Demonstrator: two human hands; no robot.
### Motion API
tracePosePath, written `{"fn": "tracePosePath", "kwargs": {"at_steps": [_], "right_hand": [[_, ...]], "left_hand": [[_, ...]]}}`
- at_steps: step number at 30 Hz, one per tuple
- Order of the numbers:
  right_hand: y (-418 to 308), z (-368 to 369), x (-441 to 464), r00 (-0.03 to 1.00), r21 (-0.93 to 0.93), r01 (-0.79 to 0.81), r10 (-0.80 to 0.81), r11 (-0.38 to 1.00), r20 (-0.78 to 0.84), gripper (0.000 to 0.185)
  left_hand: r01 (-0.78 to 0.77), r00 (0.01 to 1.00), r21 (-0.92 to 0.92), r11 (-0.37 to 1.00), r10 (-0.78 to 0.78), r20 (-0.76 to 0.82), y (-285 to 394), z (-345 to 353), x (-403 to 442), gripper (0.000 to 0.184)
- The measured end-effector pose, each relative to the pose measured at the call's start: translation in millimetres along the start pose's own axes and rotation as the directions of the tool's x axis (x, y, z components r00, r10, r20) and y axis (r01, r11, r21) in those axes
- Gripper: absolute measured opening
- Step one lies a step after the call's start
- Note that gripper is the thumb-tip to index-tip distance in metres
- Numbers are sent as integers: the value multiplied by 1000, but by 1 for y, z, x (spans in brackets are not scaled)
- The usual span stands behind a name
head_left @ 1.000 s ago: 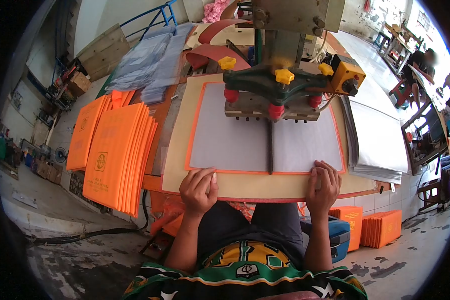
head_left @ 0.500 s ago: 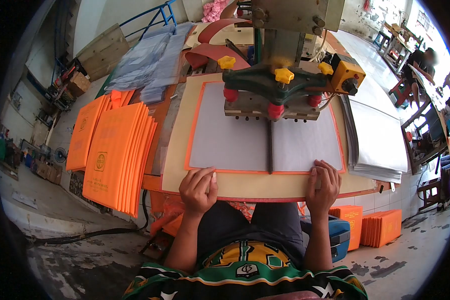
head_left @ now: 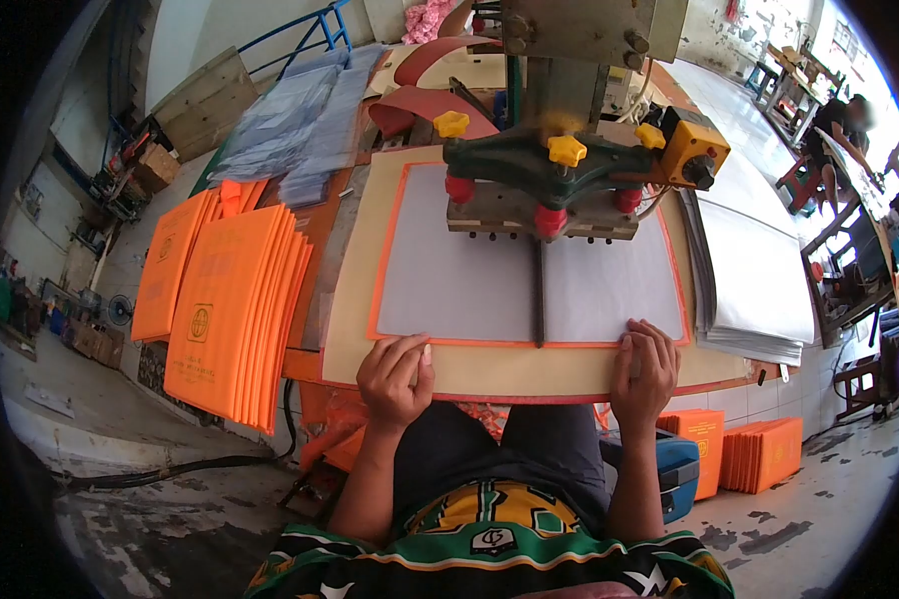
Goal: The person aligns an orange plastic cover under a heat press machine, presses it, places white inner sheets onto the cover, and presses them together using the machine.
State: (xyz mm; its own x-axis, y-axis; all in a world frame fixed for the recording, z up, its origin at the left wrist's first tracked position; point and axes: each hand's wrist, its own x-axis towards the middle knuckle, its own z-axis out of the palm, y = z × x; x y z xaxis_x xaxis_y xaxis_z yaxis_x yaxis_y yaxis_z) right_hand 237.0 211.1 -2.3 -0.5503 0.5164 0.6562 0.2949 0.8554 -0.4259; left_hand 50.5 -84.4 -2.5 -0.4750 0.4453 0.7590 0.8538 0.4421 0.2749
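An orange-edged open cover (head_left: 449,343) with pale grey sheets on its two halves lies flat on a cream board (head_left: 355,299). A dark strip (head_left: 540,299) runs down its middle. At the cover's near left edge, my left hand (head_left: 397,379) is closed, its fingers curled onto the edge. My right hand (head_left: 646,371) is closed in the same way at the near right edge. Above the far part of the cover stands a press head (head_left: 549,160) with yellow knobs and red feet, hiding what lies beneath it.
Orange printed covers (head_left: 225,309) are stacked at the left. Clear plastic sheets (head_left: 290,120) lie behind them. White sheets (head_left: 754,270) are piled at the right. More orange stacks (head_left: 761,455) and a blue case (head_left: 677,477) stand below. A person (head_left: 844,130) sits at the far right.
My hands and the cover have not visibly moved. The person at the far right has shifted an arm slightly.
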Motion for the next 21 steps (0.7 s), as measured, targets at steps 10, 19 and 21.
{"fn": "tracePosePath", "kwargs": {"at_steps": [10,19,21], "right_hand": [[0,0,0,1000,8,-8,8,1000,1,12],[2,2,-2,1000,8,-8,8,1000,-1,12],[2,1,-2,1000,9,-9,9,1000,3,12]], "left_hand": [[-5,1000,-1,1000,5,0,0,-1,1,13],[-9,1000,-2,1000,9,2,0,-1,0,13],[-3,1000,-4,1000,3,4,-1,-1,0,13]]}}
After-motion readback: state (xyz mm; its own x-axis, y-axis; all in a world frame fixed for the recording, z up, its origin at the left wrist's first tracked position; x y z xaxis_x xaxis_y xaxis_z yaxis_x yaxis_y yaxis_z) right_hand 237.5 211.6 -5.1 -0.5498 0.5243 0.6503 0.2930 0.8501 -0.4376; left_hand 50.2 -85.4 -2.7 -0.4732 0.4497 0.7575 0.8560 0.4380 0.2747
